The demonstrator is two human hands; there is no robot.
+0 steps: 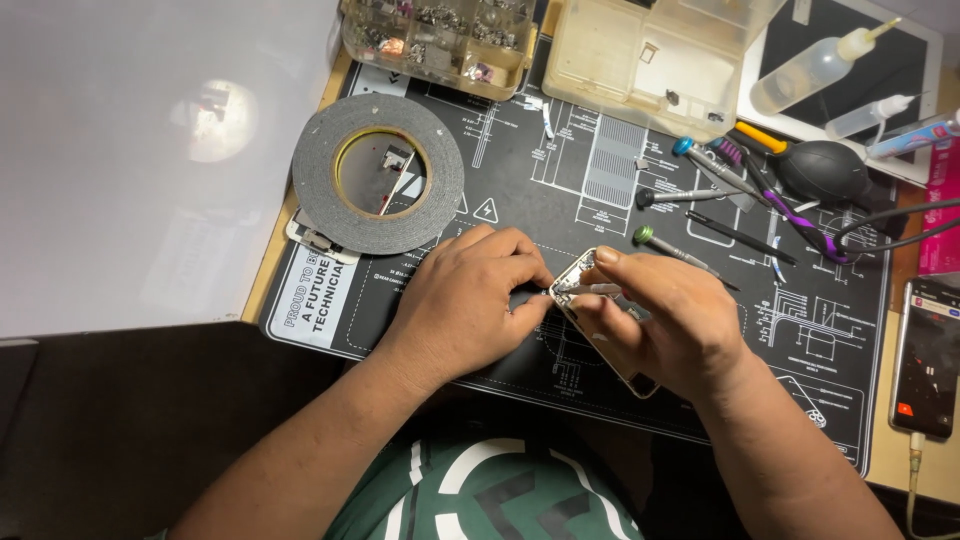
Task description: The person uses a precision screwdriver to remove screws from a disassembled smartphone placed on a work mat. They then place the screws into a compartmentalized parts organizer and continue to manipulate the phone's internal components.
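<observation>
Phone frame (600,320) between crowding hands (570,310)

Both hands, left hand (470,300) and right hand (670,320), hold an opened phone frame (575,285).

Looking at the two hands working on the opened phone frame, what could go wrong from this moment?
1. The right hand holds the phone frame off the work mat while the left hand pokes a thin tool in; a slip might scratch parts.
2. Loose screwdrivers lie close and could be knocked.
</observation>
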